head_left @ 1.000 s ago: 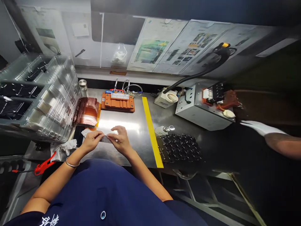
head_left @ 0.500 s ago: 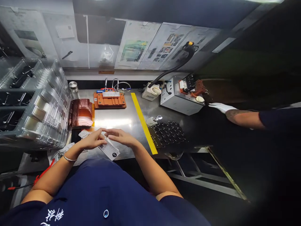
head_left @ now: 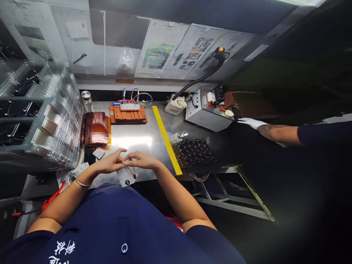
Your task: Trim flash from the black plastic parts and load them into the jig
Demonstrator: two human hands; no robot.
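Printed paper slips with fine text and round black marks hang below my fingertips, close to my body. Two lower corners fan apart, so there are two slips or one folded one; I cannot tell which. My left hand pinches their upper left part, its index finger raised. From the other side, my right hand closes thumb and fingers on the top edge, and the fingertips of both hands nearly meet. A small folded white paper lies on the metal table just beyond my left wrist.
Clear plastic trays are stacked at left, beside brown film. An orange fixture stands behind. Past the yellow tape are a black mat of small parts and a metal box. A co-worker's gloved hand is at right.
My right hand has moved in and closed on the paper. The paper has turned more upright and spread into two corners. The whole view has shifted slightly.
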